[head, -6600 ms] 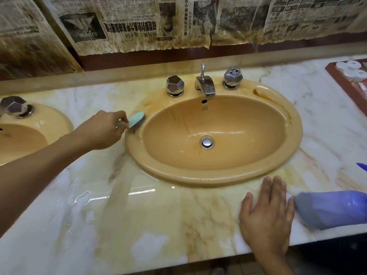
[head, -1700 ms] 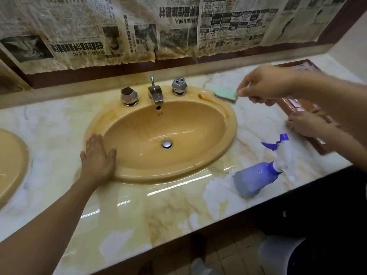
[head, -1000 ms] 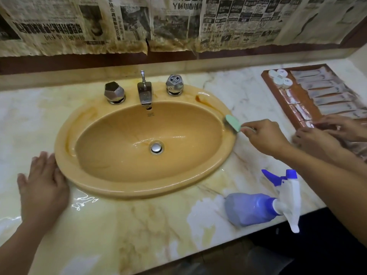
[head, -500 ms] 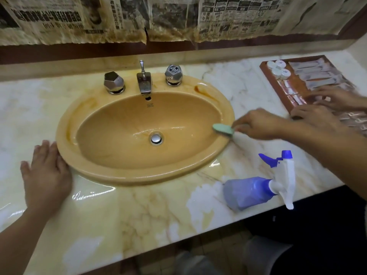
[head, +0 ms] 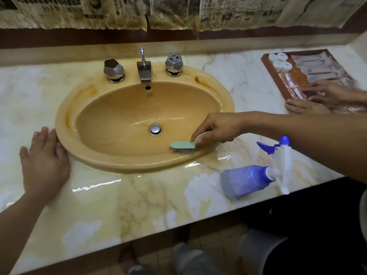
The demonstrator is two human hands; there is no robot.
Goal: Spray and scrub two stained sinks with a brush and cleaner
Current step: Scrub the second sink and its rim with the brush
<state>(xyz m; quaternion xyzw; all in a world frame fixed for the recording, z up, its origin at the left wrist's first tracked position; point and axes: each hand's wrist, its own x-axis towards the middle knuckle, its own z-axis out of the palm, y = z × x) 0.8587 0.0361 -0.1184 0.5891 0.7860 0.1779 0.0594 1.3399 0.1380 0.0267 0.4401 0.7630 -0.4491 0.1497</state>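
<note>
An oval yellow-orange sink with brown stains is set into the marble counter. My right hand grips the handle of a mint-green scrub brush, whose bristles press on the sink's front right inner wall near the rim. My left hand rests flat on the counter, fingers touching the sink's left rim. A blue spray bottle with a white trigger lies on its side at the front right of the counter, apart from both hands.
Chrome faucet and two faceted knobs stand behind the basin. A brown tray of toiletries sits at the far right, with another person's hands on it. Old newspaper hangs on the back wall. The counter's front edge is close.
My right hand has brought the brush from the sink's right rim down and toward me, onto the front right inner wall. My left hand stays flat by the left rim.
</note>
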